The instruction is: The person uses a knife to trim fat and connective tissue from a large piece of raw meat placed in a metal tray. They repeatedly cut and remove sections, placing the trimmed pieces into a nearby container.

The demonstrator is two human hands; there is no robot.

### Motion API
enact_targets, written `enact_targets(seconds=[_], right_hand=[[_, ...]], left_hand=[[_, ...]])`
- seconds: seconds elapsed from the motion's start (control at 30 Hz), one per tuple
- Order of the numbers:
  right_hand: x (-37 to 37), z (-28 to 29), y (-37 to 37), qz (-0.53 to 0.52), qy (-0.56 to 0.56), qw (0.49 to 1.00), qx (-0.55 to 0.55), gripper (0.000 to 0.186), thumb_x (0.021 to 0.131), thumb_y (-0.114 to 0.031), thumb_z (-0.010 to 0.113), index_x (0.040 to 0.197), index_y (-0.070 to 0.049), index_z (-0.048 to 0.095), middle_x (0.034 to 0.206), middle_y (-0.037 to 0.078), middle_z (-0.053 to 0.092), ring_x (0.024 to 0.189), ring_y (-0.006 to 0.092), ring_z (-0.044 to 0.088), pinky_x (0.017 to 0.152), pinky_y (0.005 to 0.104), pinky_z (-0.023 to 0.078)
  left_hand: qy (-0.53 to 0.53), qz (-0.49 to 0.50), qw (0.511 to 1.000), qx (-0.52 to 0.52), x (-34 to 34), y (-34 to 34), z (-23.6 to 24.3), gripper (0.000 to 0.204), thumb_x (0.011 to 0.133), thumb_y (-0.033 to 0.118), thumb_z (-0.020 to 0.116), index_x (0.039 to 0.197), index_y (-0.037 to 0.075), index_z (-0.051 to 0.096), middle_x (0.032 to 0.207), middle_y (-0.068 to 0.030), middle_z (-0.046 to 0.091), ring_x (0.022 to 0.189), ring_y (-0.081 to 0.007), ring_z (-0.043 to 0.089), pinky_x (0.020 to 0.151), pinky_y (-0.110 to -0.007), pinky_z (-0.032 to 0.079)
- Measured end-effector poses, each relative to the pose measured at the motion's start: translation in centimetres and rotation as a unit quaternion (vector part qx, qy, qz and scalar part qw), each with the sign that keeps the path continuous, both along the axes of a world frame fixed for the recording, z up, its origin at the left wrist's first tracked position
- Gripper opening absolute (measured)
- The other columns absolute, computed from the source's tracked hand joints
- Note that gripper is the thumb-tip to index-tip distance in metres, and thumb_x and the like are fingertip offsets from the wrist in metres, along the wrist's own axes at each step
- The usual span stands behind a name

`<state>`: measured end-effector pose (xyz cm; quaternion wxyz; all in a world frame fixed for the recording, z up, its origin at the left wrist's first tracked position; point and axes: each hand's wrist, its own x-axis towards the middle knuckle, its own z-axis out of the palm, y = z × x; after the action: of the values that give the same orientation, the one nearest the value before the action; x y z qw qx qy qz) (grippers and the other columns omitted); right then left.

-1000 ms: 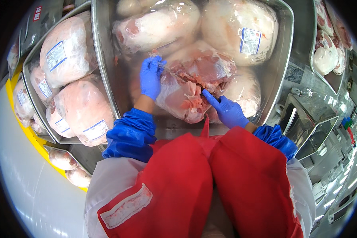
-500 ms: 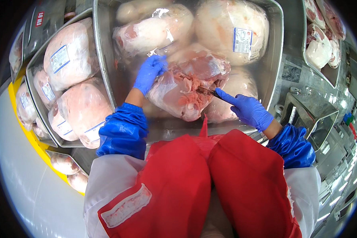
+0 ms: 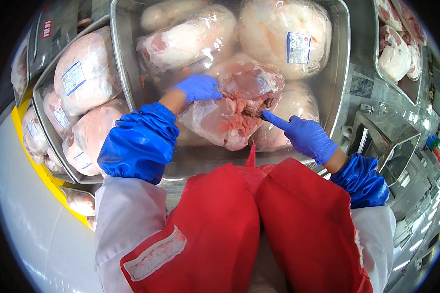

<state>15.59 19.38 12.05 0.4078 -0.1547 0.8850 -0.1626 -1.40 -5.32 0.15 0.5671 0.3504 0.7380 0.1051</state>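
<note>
A large raw piece of meat (image 3: 208,119), pale fat outside and pink where it is cut open, lies on bagged meat in a metal bin. At the upper left edge of its opening, my left hand (image 3: 199,88) in a blue glove has its fingers closed on the meat. My right hand (image 3: 308,138), also gloved in blue, grips a dark-handled knife (image 3: 262,116) with the index finger stretched along it. The blade points left into the cut and is mostly hidden by flesh. Wrapped pieces (image 3: 190,36) surround the meat.
The metal bin's wall (image 3: 340,83) rises around the work. Left of it stands another bin with labelled, bagged meat (image 3: 89,66). At the far right is a tray of unwrapped meat (image 3: 393,58). A metal box-like holder (image 3: 384,132) stands beside my right forearm.
My left hand has moved right and slightly down onto the edge of the opening, with its forearm swung outward. The knife hand has shifted only slightly.
</note>
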Motion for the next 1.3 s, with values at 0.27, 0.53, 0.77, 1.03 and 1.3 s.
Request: enact_targets(seconds=[0.27, 0.53, 0.77, 1.03, 1.3], right_hand=[[-1.2, 1.0, 1.5, -0.021, -0.046, 0.997, -0.060, 0.080, 0.076, -0.001, 0.049, 0.140, -0.036, 0.015, 0.070, 0.015, 0.053, 0.060, 0.0296, 0.057, 0.056, 0.0401, 0.048], [-3.5, -1.3, 2.5, 0.077, -0.031, 0.996, 0.016, 0.070, 0.081, -0.006, 0.049, 0.136, -0.040, 0.024, 0.075, 0.015, 0.051, 0.062, 0.0317, 0.053, 0.056, 0.0413, 0.045], [0.3, -5.8, 3.3, 0.097, 0.190, 0.976, 0.038, 0.075, 0.078, -0.002, 0.048, 0.130, -0.052, 0.028, 0.070, 0.012, 0.049, 0.057, 0.0274, 0.054, 0.048, 0.0381, 0.046], [-3.0, -1.5, 2.2, -0.003, 0.061, 0.997, -0.037, 0.073, 0.076, 0.001, 0.050, 0.135, -0.038, 0.031, 0.072, 0.014, 0.051, 0.060, 0.0295, 0.054, 0.058, 0.0386, 0.046], [-5.1, -1.6, 4.2, -0.081, -0.081, 0.944, -0.309, 0.075, 0.072, 0.001, 0.055, 0.137, -0.027, 0.029, 0.116, 0.021, 0.052, 0.090, 0.0391, 0.057, 0.078, 0.0398, 0.045]], left_hand=[[-0.062, 0.237, 0.964, 0.102, 1.1, -2.8, -2.3, 0.023, 0.079, 0.024, 0.058, 0.085, 0.003, 0.065, 0.080, -0.0167, 0.062, 0.076, -0.0288, 0.059, 0.072, -0.036, 0.044], [-0.065, 0.411, 0.904, 0.098, 2.5, -3.8, -1.6, 0.019, 0.084, 0.020, 0.058, 0.086, 0.002, 0.065, 0.080, -0.0067, 0.064, 0.074, -0.0130, 0.056, 0.073, -0.027, 0.044], [-0.041, 0.504, 0.851, 0.143, 2.2, -3.5, -1.2, 0.020, 0.085, 0.021, 0.058, 0.089, 0.003, 0.065, 0.081, -0.0025, 0.061, 0.074, -0.0108, 0.052, 0.071, -0.026, 0.042], [0.032, 0.604, 0.791, 0.089, 5.1, -4.5, 0.0, 0.020, 0.085, 0.020, 0.055, 0.088, 0.002, 0.064, 0.081, -0.0060, 0.062, 0.073, -0.0107, 0.052, 0.068, -0.027, 0.043], [0.371, 0.491, 0.776, 0.134, 13.4, -5.4, -2.0, 0.015, 0.081, 0.017, 0.056, 0.085, 0.004, 0.062, 0.086, -0.0157, 0.059, 0.084, -0.0348, 0.054, 0.076, -0.042, 0.042]])
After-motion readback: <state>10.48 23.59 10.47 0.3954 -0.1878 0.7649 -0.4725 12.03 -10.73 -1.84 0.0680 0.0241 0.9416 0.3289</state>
